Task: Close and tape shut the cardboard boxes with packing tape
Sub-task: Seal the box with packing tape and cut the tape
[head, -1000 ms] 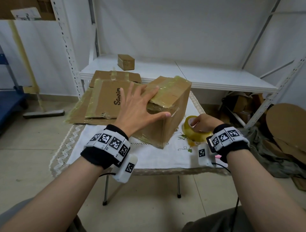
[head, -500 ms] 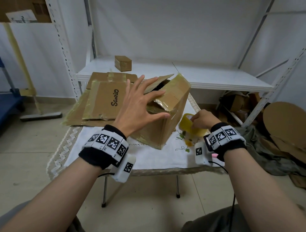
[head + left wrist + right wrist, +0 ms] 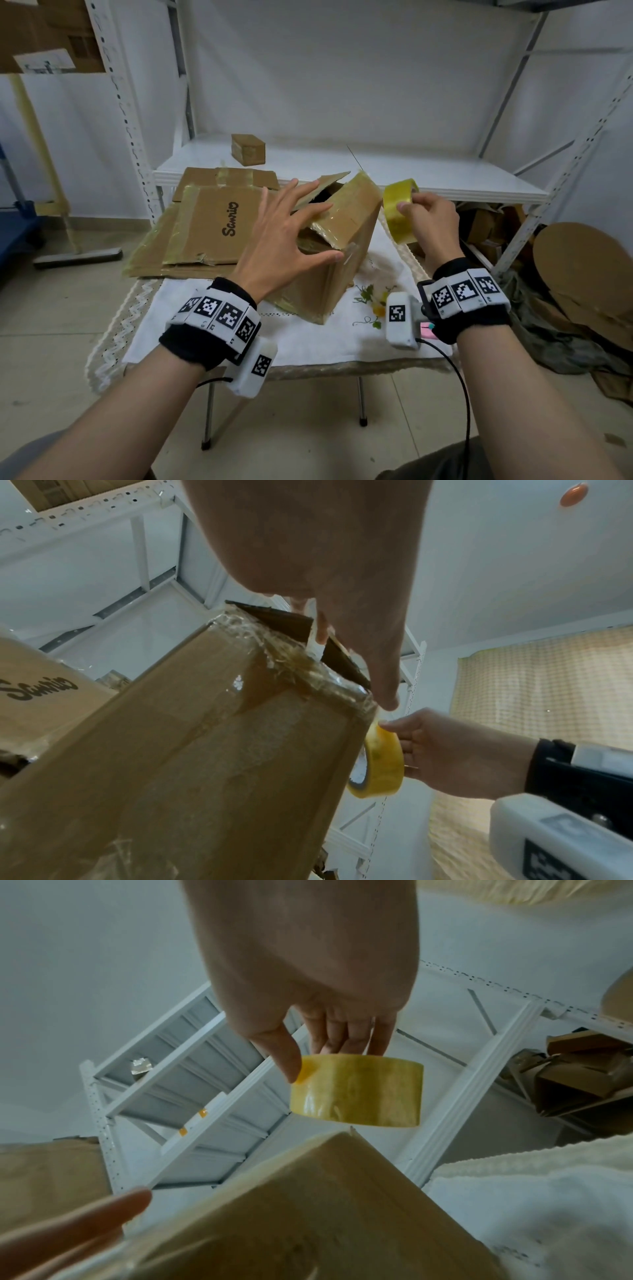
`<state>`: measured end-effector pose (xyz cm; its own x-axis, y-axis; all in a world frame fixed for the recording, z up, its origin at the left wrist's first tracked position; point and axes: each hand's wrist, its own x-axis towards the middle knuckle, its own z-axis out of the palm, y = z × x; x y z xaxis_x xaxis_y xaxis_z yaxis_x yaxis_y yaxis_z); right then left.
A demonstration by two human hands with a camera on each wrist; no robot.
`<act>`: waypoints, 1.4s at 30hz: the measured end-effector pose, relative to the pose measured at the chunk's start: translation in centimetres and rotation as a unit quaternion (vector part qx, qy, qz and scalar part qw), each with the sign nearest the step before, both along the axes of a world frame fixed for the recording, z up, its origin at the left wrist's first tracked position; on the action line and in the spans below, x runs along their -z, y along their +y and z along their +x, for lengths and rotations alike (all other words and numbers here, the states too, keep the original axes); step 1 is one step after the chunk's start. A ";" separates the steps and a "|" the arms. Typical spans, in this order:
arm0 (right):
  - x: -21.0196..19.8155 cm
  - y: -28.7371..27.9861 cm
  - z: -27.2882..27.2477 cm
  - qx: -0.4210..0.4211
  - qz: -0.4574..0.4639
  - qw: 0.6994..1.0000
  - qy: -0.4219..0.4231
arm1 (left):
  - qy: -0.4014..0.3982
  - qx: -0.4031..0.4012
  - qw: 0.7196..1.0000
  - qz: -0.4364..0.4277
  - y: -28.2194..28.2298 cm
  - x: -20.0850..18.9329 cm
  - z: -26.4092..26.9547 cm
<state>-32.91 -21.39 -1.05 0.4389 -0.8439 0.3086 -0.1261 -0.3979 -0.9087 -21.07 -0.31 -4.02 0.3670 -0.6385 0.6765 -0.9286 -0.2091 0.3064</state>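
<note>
Beside the cardboard box (image 3: 346, 240), right hand (image 3: 432, 222) around tape roll (image 3: 399, 209)

left hand (image 3: 281, 236) on box (image 3: 346, 253), right hand (image 3: 433, 224) holding tape (image 3: 397, 209)

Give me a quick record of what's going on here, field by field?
Job: taping a cardboard box shut
Box: the box sits tilted on a white cloth, its top flaps not fully down
Left hand: the left hand lies spread over the flaps, fingers straight
Right hand: the right hand pinches a yellowish tape roll, lifted beside the box
Nearby: flattened cardboard left of the box; a small box on the white shelf
</note>
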 end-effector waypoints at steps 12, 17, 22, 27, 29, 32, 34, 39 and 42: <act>-2.6 3.4 -1.7 -0.142 -0.010 0.987 -0.078 | 0.135 0.051 0.988 -0.047 0.6 -2.3 -2.1; -2.7 6.0 -1.5 -0.237 -0.145 0.958 -0.066 | 0.218 0.086 0.969 -0.083 1.4 -3.7 -1.9; -1.6 7.2 -0.3 -0.272 -0.286 0.919 0.015 | 0.252 0.112 0.955 -0.107 3.1 -4.5 -0.1; -1.1 8.1 0.6 -0.292 -0.300 0.907 0.048 | 0.248 0.103 0.957 -0.111 4.5 -4.6 1.3; -1.1 8.4 0.7 -0.292 -0.308 0.904 0.044 | 0.237 0.076 0.961 -0.119 4.6 -4.5 1.4; -1.2 8.7 0.9 -0.285 -0.321 0.903 0.032 | 0.228 0.055 0.961 -0.145 4.8 -4.4 1.4; -1.2 8.8 1.1 -0.279 -0.323 0.904 0.026 | 0.220 0.052 0.960 -0.165 4.8 -4.2 1.4; -1.0 8.9 1.4 -0.275 -0.314 0.908 0.012 | 0.190 0.031 0.960 -0.202 4.5 -4.0 0.8; -0.9 8.9 1.6 -0.276 -0.305 0.912 0.008 | 0.170 0.021 0.961 -0.217 4.3 -3.9 0.6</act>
<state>-31.33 -12.49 -0.12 0.7529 -0.1678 0.6364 0.2343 -0.8353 -0.4974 -20.48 3.96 -0.17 0.5934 -0.3422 0.7285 -0.7649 0.0422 0.6428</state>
